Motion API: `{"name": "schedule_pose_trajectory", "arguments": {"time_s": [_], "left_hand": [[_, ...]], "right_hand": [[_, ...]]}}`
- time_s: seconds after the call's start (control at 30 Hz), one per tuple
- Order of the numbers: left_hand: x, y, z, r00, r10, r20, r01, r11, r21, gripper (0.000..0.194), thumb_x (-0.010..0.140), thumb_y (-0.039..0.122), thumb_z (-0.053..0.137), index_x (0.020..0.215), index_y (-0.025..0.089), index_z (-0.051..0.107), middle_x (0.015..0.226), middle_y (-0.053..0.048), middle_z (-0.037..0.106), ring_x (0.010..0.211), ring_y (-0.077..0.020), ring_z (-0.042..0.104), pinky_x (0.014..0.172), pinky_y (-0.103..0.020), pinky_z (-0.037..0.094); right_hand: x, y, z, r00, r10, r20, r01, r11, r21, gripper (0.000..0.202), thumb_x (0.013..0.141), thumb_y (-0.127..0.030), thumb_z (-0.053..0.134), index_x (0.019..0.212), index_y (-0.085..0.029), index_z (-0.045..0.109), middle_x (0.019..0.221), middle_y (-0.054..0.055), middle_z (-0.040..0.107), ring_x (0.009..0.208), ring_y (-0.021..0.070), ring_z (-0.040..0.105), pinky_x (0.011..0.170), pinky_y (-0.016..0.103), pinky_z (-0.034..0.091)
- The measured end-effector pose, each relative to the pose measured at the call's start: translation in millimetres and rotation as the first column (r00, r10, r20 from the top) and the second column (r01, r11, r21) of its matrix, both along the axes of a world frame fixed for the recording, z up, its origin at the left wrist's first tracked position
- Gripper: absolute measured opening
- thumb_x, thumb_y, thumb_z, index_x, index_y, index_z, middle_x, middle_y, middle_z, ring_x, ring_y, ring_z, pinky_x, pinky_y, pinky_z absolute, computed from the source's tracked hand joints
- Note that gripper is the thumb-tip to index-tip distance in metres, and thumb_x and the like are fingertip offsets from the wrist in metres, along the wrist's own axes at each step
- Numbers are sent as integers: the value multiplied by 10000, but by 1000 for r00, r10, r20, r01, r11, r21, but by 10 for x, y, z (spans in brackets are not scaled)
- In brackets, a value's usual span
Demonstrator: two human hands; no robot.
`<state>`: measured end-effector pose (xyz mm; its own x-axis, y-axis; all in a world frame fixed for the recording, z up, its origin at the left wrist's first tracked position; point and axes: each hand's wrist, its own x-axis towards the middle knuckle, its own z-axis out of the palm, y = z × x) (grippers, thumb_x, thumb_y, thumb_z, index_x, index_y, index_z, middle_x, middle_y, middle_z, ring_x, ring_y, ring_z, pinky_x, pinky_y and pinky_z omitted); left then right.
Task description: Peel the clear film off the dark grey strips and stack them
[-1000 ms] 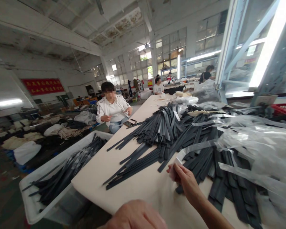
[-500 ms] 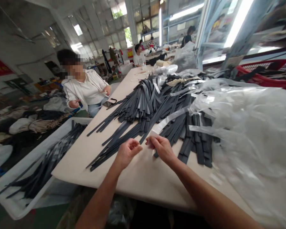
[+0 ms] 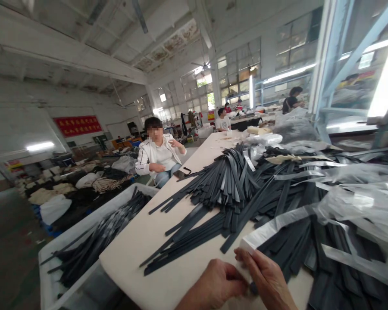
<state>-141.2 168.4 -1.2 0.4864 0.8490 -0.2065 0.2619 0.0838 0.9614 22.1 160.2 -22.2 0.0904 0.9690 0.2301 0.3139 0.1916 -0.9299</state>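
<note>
Near the bottom of the head view my right hand (image 3: 267, 277) is closed on a white plastic strip (image 3: 278, 224). The strip runs up and right to a heap of clear plastic. Close against it, my left hand (image 3: 218, 282) is also closed, its fingertips pinching the lower end of the strip, partly hidden. Beyond my hands spreads a large pile of flat dark grey strips (image 3: 236, 172). More of these strips lie under and to the right of my right hand.
The pale table (image 3: 129, 254) stretches away from me. At its left stands a white bin (image 3: 84, 286) holding dark strips. A seated co-worker (image 3: 161, 150) is at the table's left side. Crumpled clear plastic (image 3: 358, 193) covers the right. A dark flat object (image 3: 182, 173) lies by the left edge.
The view has tilted up and turned left, so my hands sit lower in it. My left hand has closed in on the right hand and now pinches the strip too.
</note>
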Motion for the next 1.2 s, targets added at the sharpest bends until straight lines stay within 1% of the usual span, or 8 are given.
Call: {"name": "schedule_pose_trajectory", "arguments": {"time_s": [0.17, 0.23, 0.33, 0.53, 0.7, 0.83, 1.03, 1.2], "left_hand": [[-67, -34, -32, 992, -84, 90, 93, 991, -99, 240, 688, 229, 659, 861, 119, 785, 761, -52, 715, 686, -171, 622, 745, -303, 479], [-90, -28, -44, 992, -70, 107, 85, 986, -145, 242, 676, 240, 684, 860, 114, 777, 769, -58, 714, 682, -170, 624, 757, -313, 486], [-127, -1, -98, 990, -8, 138, 32, 984, -173, 258, 639, 215, 692, 860, 101, 762, 735, -50, 703, 642, -160, 613, 685, -290, 470], [-191, 42, -200, 1000, 16, -2, -16, 996, -88, 187, 643, 216, 684, 768, 93, 750, 652, -16, 659, 604, -143, 559, 600, -261, 395], [-234, 26, -95, 997, -48, -57, 42, 993, -112, 232, 685, 291, 704, 819, 116, 775, 693, -32, 689, 615, -150, 571, 628, -271, 423], [-280, 3, -10, 994, -108, -18, 103, 978, -179, 237, 713, 292, 676, 841, 123, 782, 762, -56, 720, 620, -148, 578, 628, -266, 425], [-314, 42, -75, 985, -151, -79, 141, 982, -126, 260, 665, 236, 693, 889, 145, 788, 675, 3, 657, 596, -118, 521, 645, -257, 411], [-289, 70, -98, 987, -119, -104, 101, 981, -164, 183, 647, 235, 671, 753, 113, 758, 592, -2, 606, 539, -131, 516, 587, -269, 407]], "right_hand": [[0, 11, -7, 1000, 9, 2, -9, 1000, -6, 552, 864, -689, 457, 858, -228, 760, 849, 59, 759, 817, 228, 711, 732, 263, 546], [-6, 2, -9, 1000, 15, -4, -15, 1000, -6, 553, 870, -685, 456, 860, -224, 761, 829, 55, 753, 766, 215, 702, 707, 259, 546], [-21, -14, -18, 999, 30, -16, -30, 1000, -9, 542, 879, -668, 464, 887, -217, 764, 804, 52, 746, 699, 197, 682, 666, 253, 541], [-66, -35, 16, 997, 39, -61, -40, 999, -8, 602, 845, -716, 463, 863, -198, 770, 762, 69, 734, 629, 193, 657, 589, 263, 537], [-84, -19, 23, 996, 22, -83, -24, 999, -22, 641, 817, -755, 464, 833, -196, 776, 736, 76, 728, 628, 206, 657, 580, 279, 534], [-67, -14, -26, 994, 45, -102, -49, 998, -32, 623, 834, -736, 466, 880, -195, 772, 789, 77, 740, 653, 204, 662, 587, 275, 530], [-69, -26, -75, 993, 67, -100, -70, 997, -33, 595, 852, -712, 472, 886, -196, 767, 743, 69, 725, 608, 184, 625, 567, 269, 508], [-90, -44, -25, 990, 71, -121, -74, 997, -27, 606, 845, -721, 474, 860, -187, 760, 736, 76, 717, 604, 185, 615, 576, 275, 505]]}}
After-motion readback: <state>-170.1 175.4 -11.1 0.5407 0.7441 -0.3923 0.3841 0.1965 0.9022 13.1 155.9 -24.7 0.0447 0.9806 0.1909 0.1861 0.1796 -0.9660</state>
